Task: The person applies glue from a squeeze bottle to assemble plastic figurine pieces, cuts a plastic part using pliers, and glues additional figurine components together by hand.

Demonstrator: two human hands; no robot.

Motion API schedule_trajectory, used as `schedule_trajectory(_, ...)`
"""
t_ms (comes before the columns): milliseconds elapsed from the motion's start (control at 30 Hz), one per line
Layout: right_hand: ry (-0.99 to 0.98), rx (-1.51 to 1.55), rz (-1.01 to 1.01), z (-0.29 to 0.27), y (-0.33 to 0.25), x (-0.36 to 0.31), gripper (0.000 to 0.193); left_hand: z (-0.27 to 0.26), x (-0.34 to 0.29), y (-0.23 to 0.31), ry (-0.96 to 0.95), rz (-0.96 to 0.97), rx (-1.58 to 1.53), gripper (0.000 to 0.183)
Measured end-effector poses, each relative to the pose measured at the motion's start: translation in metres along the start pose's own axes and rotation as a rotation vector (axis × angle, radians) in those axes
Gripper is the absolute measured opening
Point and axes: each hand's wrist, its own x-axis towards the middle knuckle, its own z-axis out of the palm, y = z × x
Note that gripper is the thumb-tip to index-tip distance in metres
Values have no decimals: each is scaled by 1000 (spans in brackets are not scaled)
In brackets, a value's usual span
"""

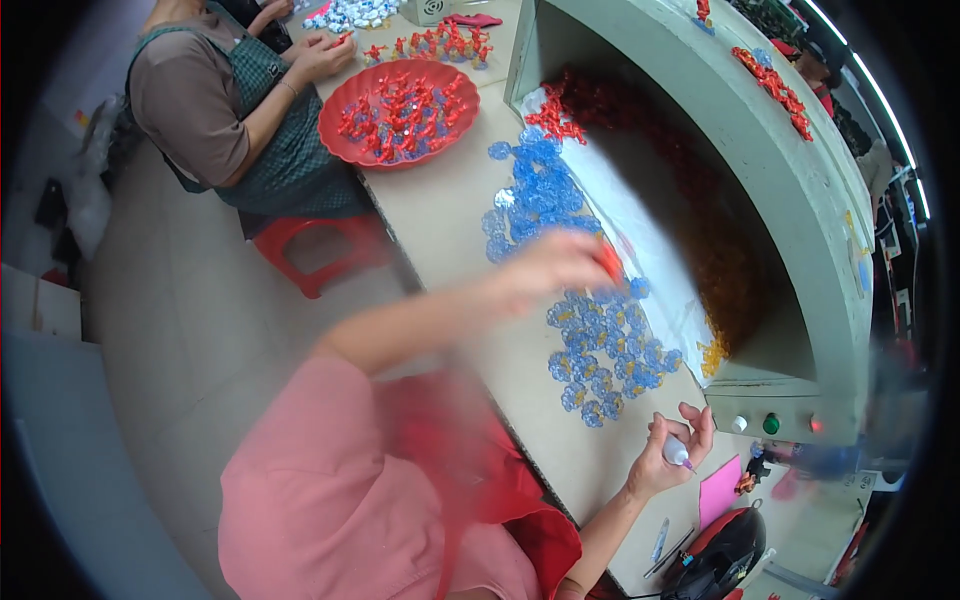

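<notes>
My left hand (555, 268), blurred by motion, reaches over the table with its fingers closed on a small red figure piece (609, 263). Below it lie several translucent blue flower-shaped bases (605, 345), some with yellow pieces on them. More blue bases (540, 190) are heaped farther along. Near the booth's corner, my right hand (672, 455) cradles a small white squeeze bottle (677, 451) with a purple tip; its fingers curl upward around it.
A pale green booth (840, 300) holds red and amber pieces on a white sheet (640, 240). A red scalloped bowl (330, 125) full of red and blue pieces stands near a co-worker (200, 110) in a checked apron. Pink paper (720, 490) and a black pouch (715, 560) lie beyond my right hand.
</notes>
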Motion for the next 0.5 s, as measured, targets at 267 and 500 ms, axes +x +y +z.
schedule_trajectory(267, -92, -58, -60, 1, -1, 1, 45, -288, -38, 110, 1302, 403, 1146, 32)
schedule_trajectory(500, -112, -114, -33, -1, 12, 2, 37, -298, -88, 95, 1047, 49, 1212, 32)
